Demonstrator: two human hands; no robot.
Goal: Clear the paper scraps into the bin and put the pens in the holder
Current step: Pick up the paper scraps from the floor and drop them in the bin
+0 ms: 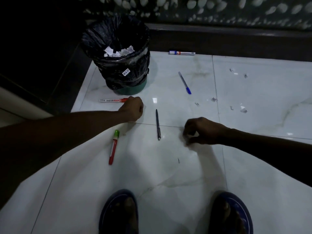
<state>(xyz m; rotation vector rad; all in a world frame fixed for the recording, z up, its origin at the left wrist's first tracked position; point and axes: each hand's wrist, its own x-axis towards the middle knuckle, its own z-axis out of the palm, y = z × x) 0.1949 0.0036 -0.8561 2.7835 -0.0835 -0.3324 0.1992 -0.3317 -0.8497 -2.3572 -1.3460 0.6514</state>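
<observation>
A bin lined with a black bag stands on the white tiled floor, with white paper scraps inside. My left hand is closed in a fist just below it, next to the cap of a red marker. My right hand hovers low over the floor with fingers pinched; something pale shows between them. A dark pen lies between my hands. A red and green pen lies under my left forearm. A blue pen and a blue marker lie farther back. Small paper scraps dot the floor at right.
A dark skirting board and pebble-patterned wall run behind the floor. Dark furniture stands at the left beside the bin. My two feet in blue slippers are at the bottom. No pen holder is in view.
</observation>
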